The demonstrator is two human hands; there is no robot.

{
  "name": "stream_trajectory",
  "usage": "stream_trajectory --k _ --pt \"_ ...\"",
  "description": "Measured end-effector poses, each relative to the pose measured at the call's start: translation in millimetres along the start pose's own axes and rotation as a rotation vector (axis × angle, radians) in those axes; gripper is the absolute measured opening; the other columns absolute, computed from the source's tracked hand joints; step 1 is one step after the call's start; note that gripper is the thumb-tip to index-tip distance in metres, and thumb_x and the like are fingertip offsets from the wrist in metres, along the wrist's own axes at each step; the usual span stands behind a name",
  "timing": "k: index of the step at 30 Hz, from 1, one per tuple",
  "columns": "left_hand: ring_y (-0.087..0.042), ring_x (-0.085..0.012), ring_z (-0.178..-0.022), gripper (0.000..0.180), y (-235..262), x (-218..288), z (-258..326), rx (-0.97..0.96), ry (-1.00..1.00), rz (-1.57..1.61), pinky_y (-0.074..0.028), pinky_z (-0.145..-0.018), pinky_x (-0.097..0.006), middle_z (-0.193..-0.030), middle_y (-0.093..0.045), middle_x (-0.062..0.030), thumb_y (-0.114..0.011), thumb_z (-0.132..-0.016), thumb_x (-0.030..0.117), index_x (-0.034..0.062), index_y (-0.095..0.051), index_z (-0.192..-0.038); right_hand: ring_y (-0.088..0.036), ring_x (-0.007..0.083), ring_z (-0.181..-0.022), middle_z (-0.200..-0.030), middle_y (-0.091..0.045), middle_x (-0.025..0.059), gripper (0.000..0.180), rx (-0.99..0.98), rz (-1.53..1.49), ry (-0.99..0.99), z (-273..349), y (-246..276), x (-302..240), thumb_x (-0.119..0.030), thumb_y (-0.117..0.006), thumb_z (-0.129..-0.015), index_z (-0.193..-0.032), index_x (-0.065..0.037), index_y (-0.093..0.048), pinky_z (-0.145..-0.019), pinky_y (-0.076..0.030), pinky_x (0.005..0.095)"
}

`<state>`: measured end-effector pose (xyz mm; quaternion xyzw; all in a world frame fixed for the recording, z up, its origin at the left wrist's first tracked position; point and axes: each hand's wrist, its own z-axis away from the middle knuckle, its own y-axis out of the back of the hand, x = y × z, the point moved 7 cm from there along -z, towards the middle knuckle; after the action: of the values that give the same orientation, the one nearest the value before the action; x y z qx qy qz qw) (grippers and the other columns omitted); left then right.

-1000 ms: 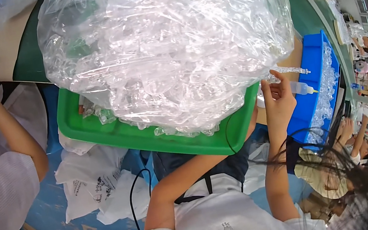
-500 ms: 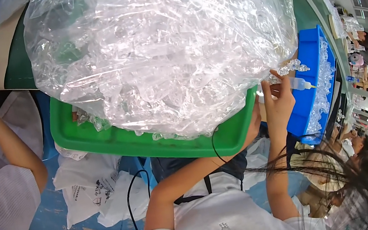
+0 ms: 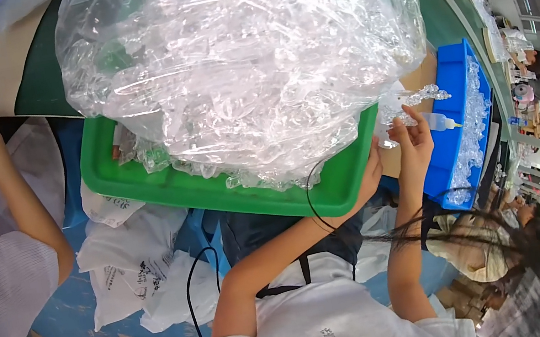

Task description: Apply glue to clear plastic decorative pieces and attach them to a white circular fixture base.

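Note:
My left hand (image 3: 371, 174) is beside the right end of a green plastic tray (image 3: 232, 200), its fingers partly hidden by the rim. What it holds, if anything, I cannot make out. Just to its right, my right hand (image 3: 415, 143) is raised with bent fingers and gaps between them. Its fingertips are close to a translucent squeeze bottle with a yellowish tip (image 3: 441, 122) and a cluster of clear faceted pieces (image 3: 425, 95). A large clear plastic bag (image 3: 244, 64) full of transparent parts bulges over the tray, with loose clear pieces below it.
A blue bin (image 3: 452, 136) of clear pieces stands at the right on the green table (image 3: 39, 86). At the left, another person's arm (image 3: 27, 204) reaches over the table. White plastic bags (image 3: 121, 267) lie on the blue floor. A black cord (image 3: 190, 291) hangs nearby. Other people sit farther right.
My right hand has drawn slightly back from the clear cluster, its fingers more apart. The tray and big bag appear shifted slightly in the picture. The other person's arm appears farther right.

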<state>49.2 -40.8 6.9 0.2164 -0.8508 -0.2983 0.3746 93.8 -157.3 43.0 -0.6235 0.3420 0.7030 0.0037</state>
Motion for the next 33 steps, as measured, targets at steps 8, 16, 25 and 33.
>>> stream_trajectory --k 8,16,25,33 --pt "-0.050 -0.0300 -0.122 0.027 9 -1 -4 0.016 -0.023 -0.088 -0.033 -0.106 -0.047 -0.121 -0.059 -0.0169 -0.052 -0.078 0.014 -0.0009 -0.065 -0.097 -0.058 0.0084 -0.071 -0.079 -0.061 0.0029 0.035 -0.020 0.014 -0.009 -4 -3 0 -0.013 -0.065 -0.088 -0.119 0.001 -0.055 -0.064 -0.048 0.0212" --pt "-0.049 -0.0308 -0.123 0.027 10 -2 -6 -0.016 -0.053 -0.068 -0.032 -0.106 -0.049 -0.120 -0.059 -0.0183 -0.052 -0.078 0.013 -0.0013 -0.064 -0.098 -0.058 0.0065 -0.068 -0.071 -0.061 0.0029 0.034 -0.028 0.459 0.126 2 -16 -29 -0.018 -0.065 -0.089 -0.117 -0.001 -0.057 -0.061 -0.045 0.0195" --pt "-0.047 -0.0327 -0.125 0.030 -4 1 0 -0.080 -0.005 0.056 -0.032 -0.107 -0.046 -0.125 -0.055 -0.0196 -0.052 -0.080 0.014 -0.0024 -0.061 -0.104 -0.061 0.0094 -0.066 -0.074 -0.065 0.0085 0.031 -0.018 0.551 0.320 1 -23 -44 -0.018 -0.066 -0.088 -0.113 -0.002 -0.058 -0.059 -0.047 0.0221" --pt "-0.046 -0.0340 -0.124 0.032 -3 1 1 -0.025 0.006 0.046 -0.032 -0.107 -0.045 -0.125 -0.054 -0.0200 -0.052 -0.079 0.014 -0.0032 -0.060 -0.105 -0.065 0.0133 -0.069 -0.077 -0.066 0.0113 0.031 -0.039 0.493 0.192 2 -18 -34 -0.015 -0.066 -0.086 -0.113 -0.001 -0.058 -0.062 -0.050 0.0250"
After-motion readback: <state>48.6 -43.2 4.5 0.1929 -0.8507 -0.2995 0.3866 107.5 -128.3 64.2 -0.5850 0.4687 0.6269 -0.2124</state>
